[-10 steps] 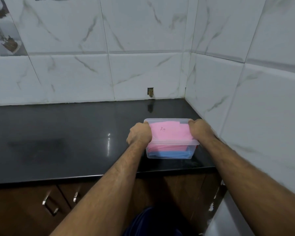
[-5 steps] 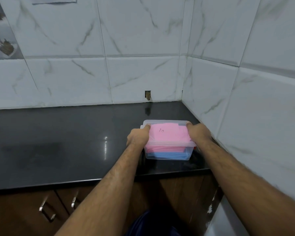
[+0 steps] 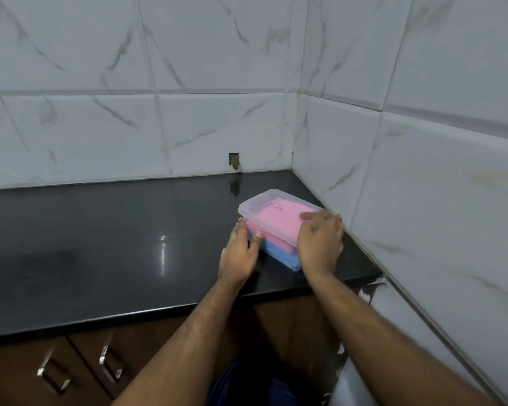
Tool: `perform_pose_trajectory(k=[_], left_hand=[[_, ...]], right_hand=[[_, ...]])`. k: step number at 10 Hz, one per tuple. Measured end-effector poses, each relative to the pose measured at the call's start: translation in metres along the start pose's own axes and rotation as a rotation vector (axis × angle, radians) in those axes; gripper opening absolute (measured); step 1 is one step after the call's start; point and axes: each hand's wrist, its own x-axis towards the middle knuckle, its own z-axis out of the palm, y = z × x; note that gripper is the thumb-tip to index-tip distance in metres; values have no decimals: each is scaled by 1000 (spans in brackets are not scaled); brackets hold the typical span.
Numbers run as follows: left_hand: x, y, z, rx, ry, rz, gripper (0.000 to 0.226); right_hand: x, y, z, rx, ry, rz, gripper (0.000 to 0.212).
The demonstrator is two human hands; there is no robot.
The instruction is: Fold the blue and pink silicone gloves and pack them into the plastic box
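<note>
Plastic box (image 3: 279, 227): clear, lidded, standing on the black tabletop (image 3: 100, 244) right of frame centre, close to the tiled side wall (image 3: 423, 200).
Contents: pink glove (image 3: 279, 219) folded on top under the lid, blue glove (image 3: 279, 254) beneath it, both seen through the clear wall.
Box long axis: skewed, running from the lower right near the right wrist up and left toward the back wall.
Left hand (image 3: 241, 253): against the box's near left side, thumb and fingers (image 3: 241, 227) curled onto the wall, gripping it.
Right hand (image 3: 320, 241): lies over the lid's near right corner, fingertips resting flat on the lid; whether it clasps the edge I cannot tell, as its own back hides that.
Key relation: the box sits between the two hands, directly ahead of both sets of fingers; the right hand is on top, the left at the side, so both are equally near.
Step, as judged: packing looks done; the lid is likely being pressed shut or the box set in place.
Next move: probably a downward press along the lid's far end, which neither hand covers.
</note>
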Motion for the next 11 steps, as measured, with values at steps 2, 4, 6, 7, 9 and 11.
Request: perform_pose_trajectory(k=[2,4,6,7,9,11], left_hand=[[-1,-2,9,370,-155,228,74],[1,-4,15,565,-239,246,66],[4,-3,19,616,-333,275,63],[5,-2,18,607,-340,267,63],[-14,5,4,392,-161,180,66],[-45,12,-47,519,5,170,68]], right_hand=[[-33,62,2,-391,-58,-566,60],[-28,72,10,-548,-46,-537,74],[-23,72,7,-590,-30,-460,71],[-20,70,0,-619,-63,-467,69],[-19,52,-17,-634,-135,-462,65],[-25,2,-35,-605,-244,-532,66]])
